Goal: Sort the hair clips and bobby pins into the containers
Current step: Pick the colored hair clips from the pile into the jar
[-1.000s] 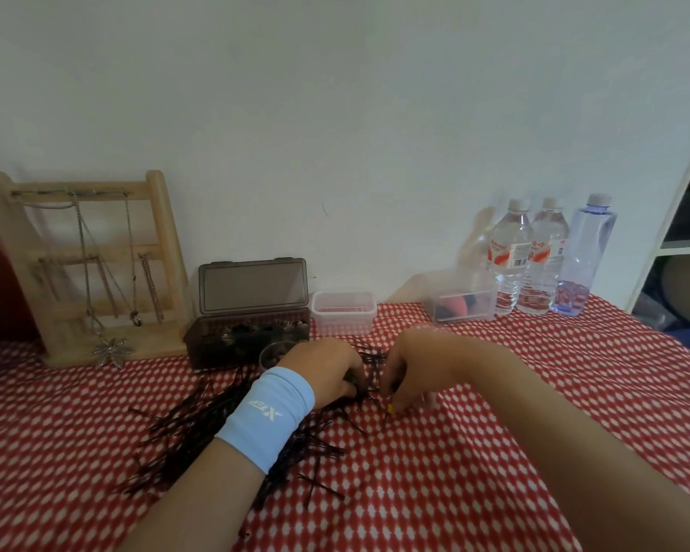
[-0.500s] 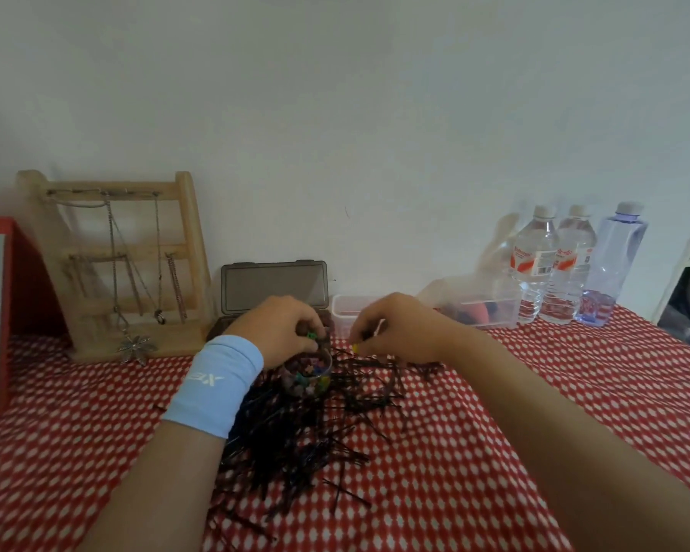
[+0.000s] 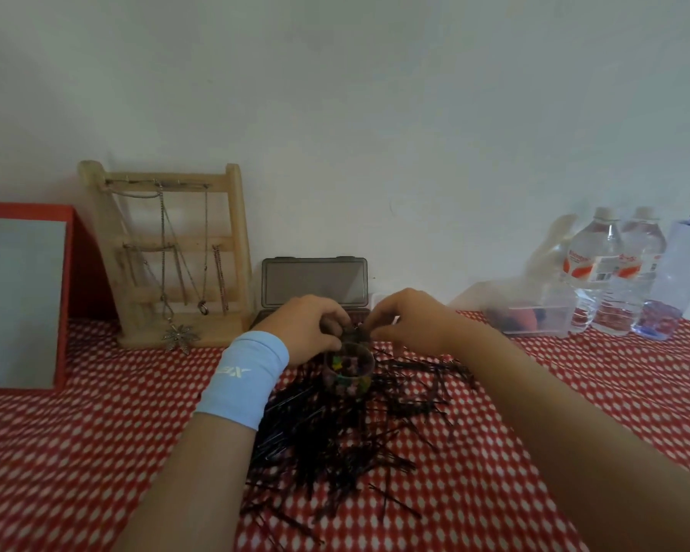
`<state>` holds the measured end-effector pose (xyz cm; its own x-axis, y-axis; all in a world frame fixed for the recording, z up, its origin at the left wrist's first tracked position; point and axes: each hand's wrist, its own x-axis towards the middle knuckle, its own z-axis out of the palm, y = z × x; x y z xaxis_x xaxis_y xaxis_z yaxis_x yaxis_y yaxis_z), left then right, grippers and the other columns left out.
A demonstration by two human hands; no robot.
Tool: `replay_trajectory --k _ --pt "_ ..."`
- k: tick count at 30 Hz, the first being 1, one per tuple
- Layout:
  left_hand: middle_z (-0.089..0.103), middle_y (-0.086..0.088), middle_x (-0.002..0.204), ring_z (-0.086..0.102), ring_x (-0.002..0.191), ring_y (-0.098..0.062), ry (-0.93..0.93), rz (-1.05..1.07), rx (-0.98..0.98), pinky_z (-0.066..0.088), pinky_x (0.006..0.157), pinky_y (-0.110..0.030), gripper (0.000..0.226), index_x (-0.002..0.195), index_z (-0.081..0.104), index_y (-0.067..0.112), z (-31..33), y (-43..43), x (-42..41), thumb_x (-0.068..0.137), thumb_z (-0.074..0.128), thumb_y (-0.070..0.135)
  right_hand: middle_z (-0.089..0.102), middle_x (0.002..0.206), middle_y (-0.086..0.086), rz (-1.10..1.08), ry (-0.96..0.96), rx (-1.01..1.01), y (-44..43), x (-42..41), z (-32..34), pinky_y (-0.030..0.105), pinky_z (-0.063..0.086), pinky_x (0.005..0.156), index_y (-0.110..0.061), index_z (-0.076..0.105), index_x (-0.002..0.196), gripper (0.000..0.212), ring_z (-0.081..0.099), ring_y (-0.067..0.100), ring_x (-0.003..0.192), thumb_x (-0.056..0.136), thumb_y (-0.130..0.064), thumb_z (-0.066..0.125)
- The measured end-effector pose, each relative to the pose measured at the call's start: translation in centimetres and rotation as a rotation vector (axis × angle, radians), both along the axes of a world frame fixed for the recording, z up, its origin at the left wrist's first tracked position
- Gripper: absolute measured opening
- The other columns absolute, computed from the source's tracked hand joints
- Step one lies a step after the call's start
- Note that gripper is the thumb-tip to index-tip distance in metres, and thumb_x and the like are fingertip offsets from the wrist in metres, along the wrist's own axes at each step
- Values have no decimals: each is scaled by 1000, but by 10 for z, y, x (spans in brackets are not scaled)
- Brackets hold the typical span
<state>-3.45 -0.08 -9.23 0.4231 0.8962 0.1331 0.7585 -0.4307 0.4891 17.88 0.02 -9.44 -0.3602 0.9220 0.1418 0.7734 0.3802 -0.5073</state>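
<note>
Toward the worktop's (image 3: 96, 432) back edge, our left hand (image 3: 307, 328) and right hand (image 3: 411, 324) are hovering over the clip cup (image 3: 349, 372); either grip, we cannot tell; next, releasing inside.

Dim, soft light with faint shadows; the view is slightly blurred and bends at the edges

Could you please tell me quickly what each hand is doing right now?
Left hand: fingers curled over the clip cup; any hold cannot be told.
Right hand: fingers curled too; likewise cannot be told.
</note>
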Motion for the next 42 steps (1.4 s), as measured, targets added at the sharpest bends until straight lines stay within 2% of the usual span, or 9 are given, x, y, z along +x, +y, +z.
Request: replay_trajectory --k 3,11,17,19,23,27,32,36,42 --pt "67 12 98 56 80 3 56 26 -29 49 83 -22 27 114 65 26 1 -4 2 87 71 28 73 96 -7 -31 -65 -74 -4 5 -4 19 56 64 -20 76 102 12 70 6 60 93 -17 69" --pt "48 3 133 52 119 -17 259 69 -67 45 100 -31 86 140 45 25 -12 -19 8 66 84 48 75 92 -2 0 -99 -143 -14 -8 -10 32 62 61 -18 75 107 18 73 11 65 92 -13 67" --pt "54 5 124 54 105 -12 140 135 -55 46 88 -24 88 141 45 21 -6 -30 -25 67 82 51 71 73 -16 52 -42 -101 -15 -38 -3 23 56 60 -18 77 106 17 71 6 59 91 -16 69" --pt "53 3 126 54 108 -14 131 194 -21 45 89 -25 87 140 46 21 0 -34 -45 67 82 50 74 85 -15 96 -10 -102 -16 -56 -1 17 52 58 -19 73 116 23 72 7 68 94 -16 66" --pt "58 -3 124 58 107 -19 68 330 -63 50 89 -30 83 133 53 15 -10 -36 -87 63 83 47 69 125 -3 206 -109 -75 -13 -93 -7 31 48 100 -25 58 140 46 64 14 111 95 -14 61" --pt "39 -10 149 44 133 -27 109 517 -65 39 108 -35 92 146 40 11 -30 -43 -122 72 78 49 58 141 -3 196 -227 -53 -13 -108 -27 33 41 111 -24 61 137 37 54 17 126 100 -22 57" --pt "30 -12 151 34 138 -32 141 627 18 31 114 -39 84 148 36 19 -49 -42 -135 80 68 56 44 151 1 187 -440 47 -26 -109 -59 47 32 114 -29 50 145 51 37 24 136 101 -54 44" --pt "37 -13 146 34 135 -32 282 680 191 34 109 -42 68 141 41 20 -48 -42 -122 84 64 49 24 164 -1 213 -427 -34 -37 -106 -66 45 17 122 -28 32 155 59 19 23 149 103 -55 36" --pt "52 3 128 51 118 -17 111 279 181 41 101 -29 29 123 60 24 -43 -42 -81 94 58 26 58 141 -3 42 -147 130 -38 -79 -51 30 38 111 -21 62 136 36 51 16 129 101 -27 52"
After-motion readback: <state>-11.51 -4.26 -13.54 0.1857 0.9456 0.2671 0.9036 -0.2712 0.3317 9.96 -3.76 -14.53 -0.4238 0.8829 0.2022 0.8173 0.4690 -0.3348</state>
